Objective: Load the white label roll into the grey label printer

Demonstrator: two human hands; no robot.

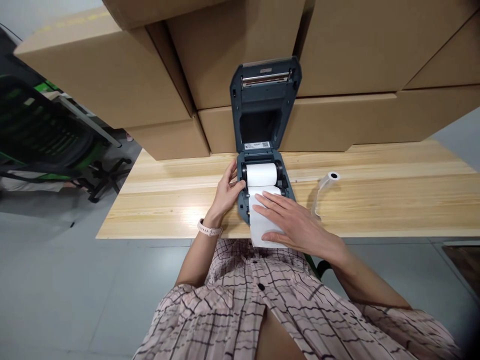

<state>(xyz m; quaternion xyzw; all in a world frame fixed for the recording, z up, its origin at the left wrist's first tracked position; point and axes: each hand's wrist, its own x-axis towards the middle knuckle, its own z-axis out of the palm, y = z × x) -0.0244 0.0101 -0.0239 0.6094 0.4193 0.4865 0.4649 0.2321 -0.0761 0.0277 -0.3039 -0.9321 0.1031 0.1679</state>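
Observation:
A dark grey label printer (243, 207) stands on the wooden table with its lid (268, 107) swung up. Inside it a white label roll (261, 175) sits between two black holders. From the roll a white strip of paper (258, 227) runs toward me, past the printer's front and over the table edge. My right hand (287, 220) lies flat on this strip, fingers stretched out and pointing left. At the printer's left side, my left hand (227, 192) rests against the casing, thumb on the rim near the roll and fingers along the outside.
A small, partly unrolled white roll (333, 176) lies on the table (393, 200) right of the printer. Large cardboard boxes (345, 120) are stacked along the back, close behind the raised lid. To the left, a dark office chair (48, 135) stands on the grey floor.

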